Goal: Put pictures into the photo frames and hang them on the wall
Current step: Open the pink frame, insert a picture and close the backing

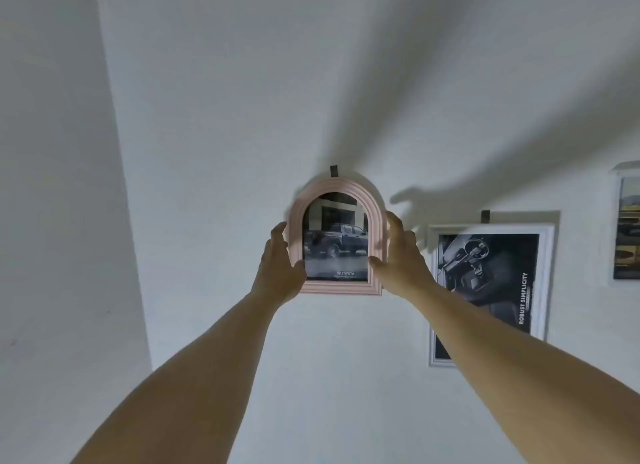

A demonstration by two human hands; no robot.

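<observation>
A pink arched photo frame (337, 186) with a picture of a dark pickup truck (337, 244) is against the white wall, just below a small dark hook (333, 170). My left hand (278, 266) grips its left edge and lower left corner. My right hand (401, 256) holds its right edge, thumb on the front near the lower right. Both arms reach up and forward.
A white rectangular frame (545, 276) with a black-and-white car interior picture hangs to the right under its own hook (485, 216). Another white frame (614, 228) shows at the far right edge. A wall corner (121, 173) runs down the left.
</observation>
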